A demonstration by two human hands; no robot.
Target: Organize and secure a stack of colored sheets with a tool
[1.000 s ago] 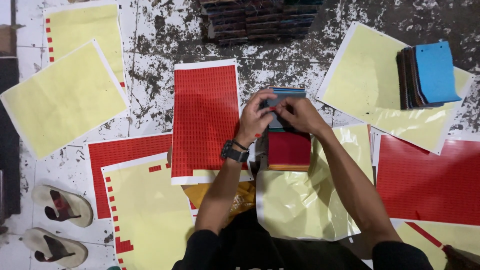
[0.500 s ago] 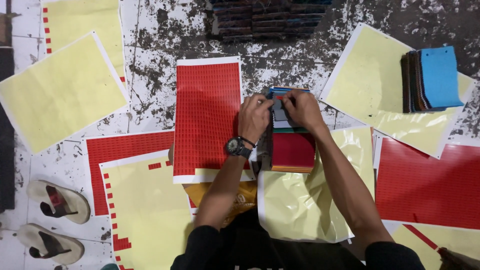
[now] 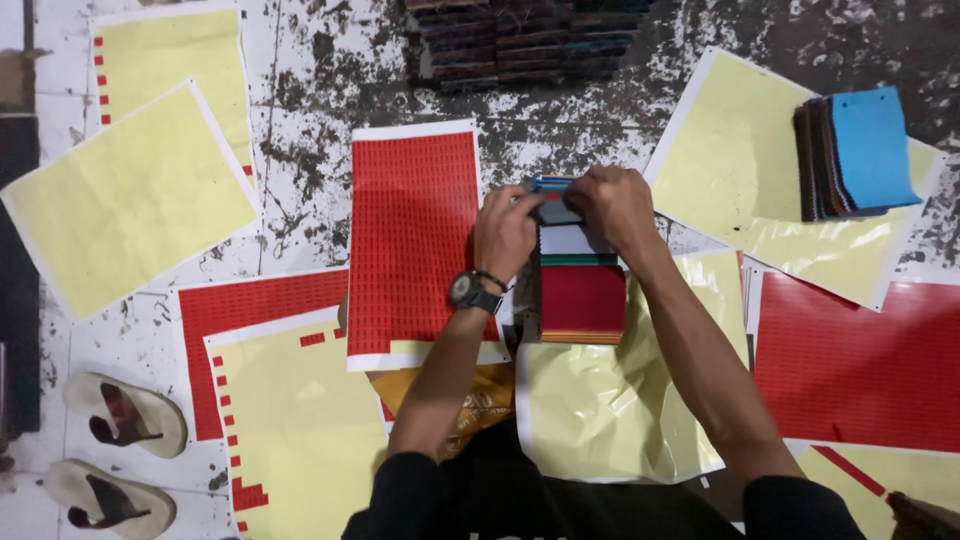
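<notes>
We pinch the top of a stacked fan of coloured fabric swatches (image 3: pixel 580 290) with both hands. Left hand (image 3: pixel 507 232) and right hand (image 3: pixel 615 205) fingers press together on it, beside a red sticker sheet (image 3: pixel 412 230).

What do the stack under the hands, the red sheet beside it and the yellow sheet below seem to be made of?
Stack of swatches: probably fabric or felt; matte, layered coloured edges, like the blue-topped pile.
Red sheet: likely printed sticker paper; flat, white margin, grid of small labels.
Yellow sheet: seemingly waxed backing paper; glossy and wrinkled.
Both hands, left hand and right hand, press the stack's top end.
</notes>
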